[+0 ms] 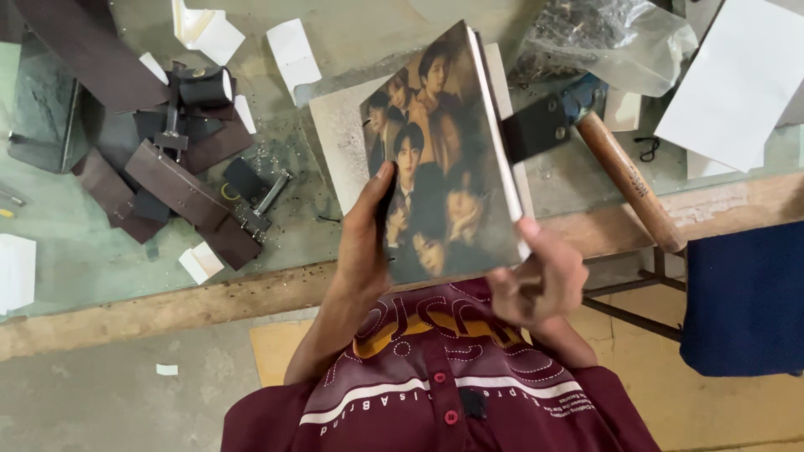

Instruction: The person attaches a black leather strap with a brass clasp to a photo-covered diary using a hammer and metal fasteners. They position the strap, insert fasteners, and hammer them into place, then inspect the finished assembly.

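- left hand (367,243) is clamped on the photo book's (435,159) left edge, thumb on the cover
- right hand (538,280) pinches its lower right corner
- book's held tilted above the worktop's (126,305) near edge, dark strap (536,127) sticking out

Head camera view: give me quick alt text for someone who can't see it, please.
Both bare hands hold up a thin book with a group photo cover, the left hand on the cover's edge and the right hand at its lower corner. Beneath lies a glass-topped workbench with dark leather pieces, white paper scraps and a wooden-handled hammer.
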